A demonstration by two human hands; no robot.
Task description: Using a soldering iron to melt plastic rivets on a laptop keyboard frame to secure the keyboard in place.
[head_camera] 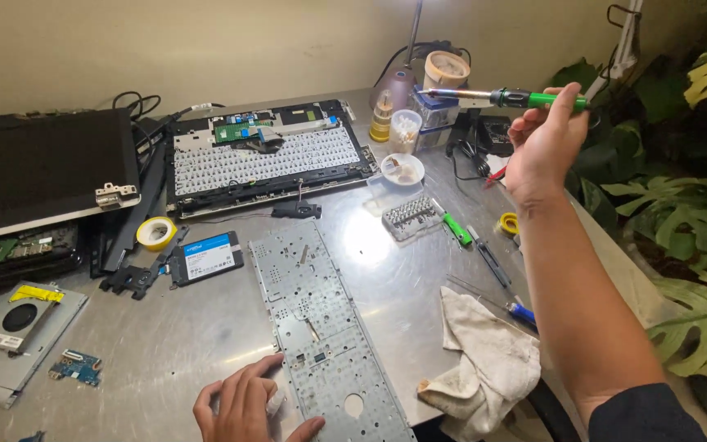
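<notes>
Steel covers the desk (206,344), and on it a laptop lies well into being taken apart: the keyboard tray (267,160) sits open at the back with a small green board on it, the dark lid (38,168) rests to the left, and a drive (204,257), a fan bracket (18,327), a small blue board (77,365) and a roll of yellow tape (156,232) lie loose around it. A long perforated metal plate (321,327) lies freed in front of the person, so the stripping looks largely done; judging by the loose parts, cleaning or rework and all the reassembly seem left. The left hand (243,405) rests at the plate's near left edge, fingers (267,368) spread and bent, touching the plate, with something small and white tucked under them; whether they grip it cannot be told. The right hand (546,143) is raised well above the desk's far right, fingers closed around the green handle of a soldering iron (505,98), held level with its metal tip pointing left, well apart from the plate. Below it lie a bit set (409,218), a green screwdriver (456,229), a blue-handled tool (521,313) and a soiled rag (484,360).
</notes>
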